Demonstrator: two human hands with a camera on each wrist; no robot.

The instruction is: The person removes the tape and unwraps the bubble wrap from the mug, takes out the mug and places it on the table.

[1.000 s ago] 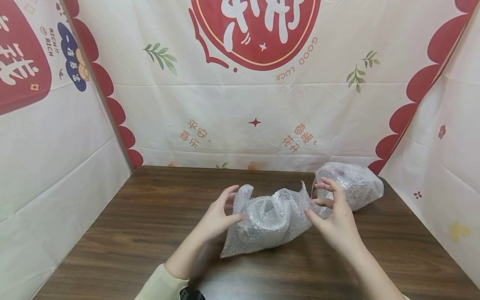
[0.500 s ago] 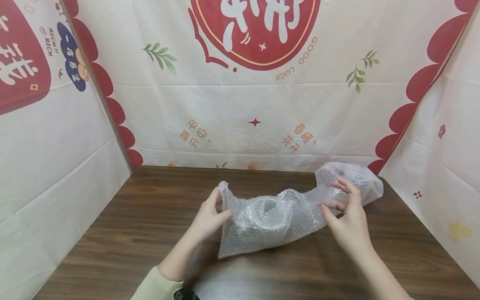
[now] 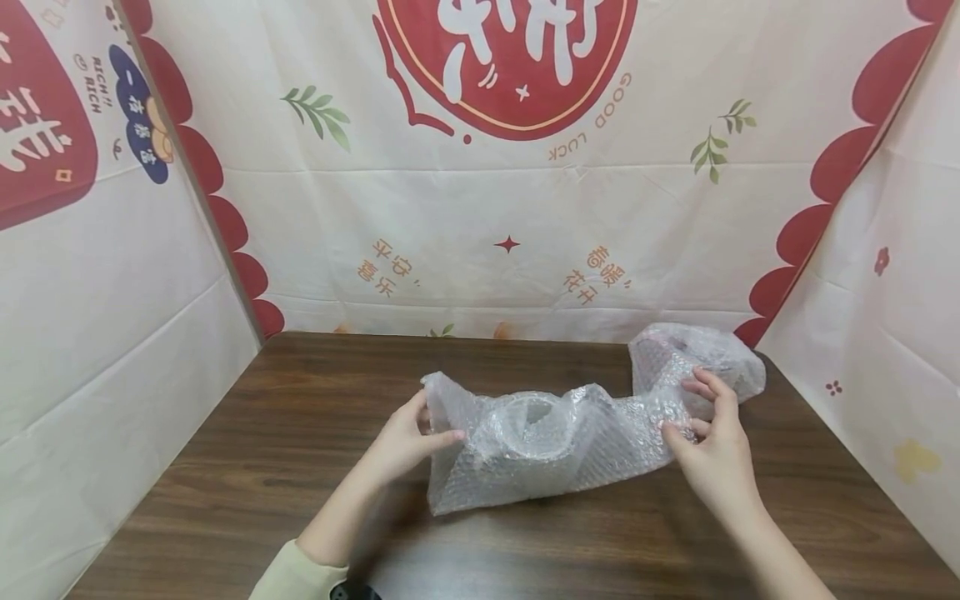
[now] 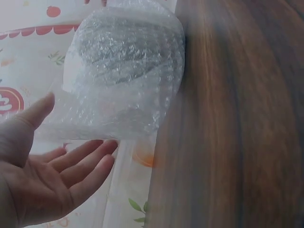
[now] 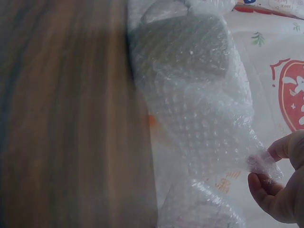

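A clear bubble-wrap sheet (image 3: 622, 433) lies around a round-mouthed object (image 3: 534, 425) in the middle of the table; the wrap blurs what kind it is. My left hand (image 3: 408, 442) is at the wrap's left end, thumb in front and fingers behind. In the left wrist view, the fingers of that hand (image 4: 52, 175) are spread, nearly straight, by the wrap's edge. My right hand (image 3: 716, 458) draws out the wrap's right end. The right wrist view has the thumb and fingertips of this hand (image 5: 285, 175) pinching the crumpled corner.
A second bubble-wrapped bundle (image 3: 708, 362) sits at the table's back right corner, close behind my right hand. The brown wooden table (image 3: 300, 400) is bordered by a printed white cloth (image 3: 300, 225) at the back and sides.
My hands have moved apart, the left one leftward and the right one rightward. The wrap's right end has unfolded and stretched toward the back right bundle. The left end stands more spread out.
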